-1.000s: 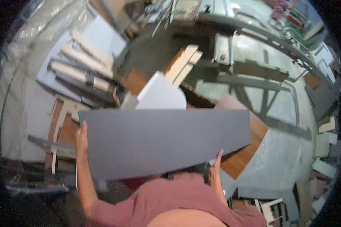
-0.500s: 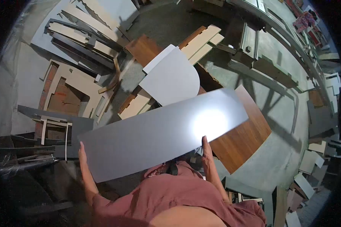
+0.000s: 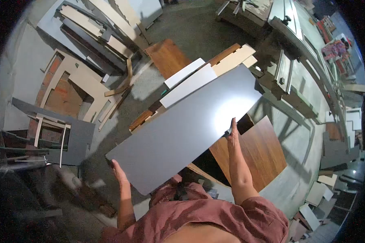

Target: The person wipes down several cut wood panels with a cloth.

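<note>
Head view: a grey panel (image 3: 186, 129) is gripped by left hand (image 3: 118, 172) and right hand (image 3: 232, 131) above a concrete floor (image 3: 190, 28) scattered with board offcuts (image 3: 89, 24).

no text, label or number can be read anywhere.
</note>
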`<state>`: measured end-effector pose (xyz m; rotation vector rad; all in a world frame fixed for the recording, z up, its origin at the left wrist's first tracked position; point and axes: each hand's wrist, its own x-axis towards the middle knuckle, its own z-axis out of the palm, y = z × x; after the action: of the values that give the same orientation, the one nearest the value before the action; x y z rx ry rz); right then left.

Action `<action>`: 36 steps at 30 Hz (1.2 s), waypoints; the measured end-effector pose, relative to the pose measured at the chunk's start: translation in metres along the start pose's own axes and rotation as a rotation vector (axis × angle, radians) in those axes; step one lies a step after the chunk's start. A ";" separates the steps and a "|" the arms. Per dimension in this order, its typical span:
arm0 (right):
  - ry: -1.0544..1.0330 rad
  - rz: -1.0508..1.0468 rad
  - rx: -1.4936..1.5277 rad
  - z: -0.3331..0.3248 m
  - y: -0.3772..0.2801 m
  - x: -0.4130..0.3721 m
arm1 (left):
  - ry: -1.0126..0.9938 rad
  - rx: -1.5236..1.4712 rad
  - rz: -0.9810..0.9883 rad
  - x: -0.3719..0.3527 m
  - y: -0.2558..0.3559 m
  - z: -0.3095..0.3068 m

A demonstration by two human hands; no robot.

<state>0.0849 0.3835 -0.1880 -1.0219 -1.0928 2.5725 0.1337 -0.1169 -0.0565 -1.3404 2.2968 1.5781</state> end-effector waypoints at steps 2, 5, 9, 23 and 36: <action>0.042 -0.045 0.024 -0.017 0.001 0.001 | -0.013 -0.041 0.010 0.017 -0.035 0.009; -0.013 -0.026 -0.011 -0.047 0.007 -0.013 | -0.048 -0.094 0.013 0.023 -0.061 0.002; 0.159 -0.016 -0.100 -0.036 0.004 -0.070 | -0.206 0.146 0.198 0.047 -0.039 -0.017; 0.379 -0.129 0.087 -0.090 0.022 -0.141 | -0.689 -0.401 -0.172 0.147 0.026 0.342; 0.382 -0.069 0.189 -0.115 0.026 -0.146 | -0.814 -0.822 -0.009 0.080 0.081 0.356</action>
<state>0.2716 0.3736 -0.1858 -1.3254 -0.7570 2.2451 -0.1146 0.1195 -0.2054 -0.5189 1.1910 2.5486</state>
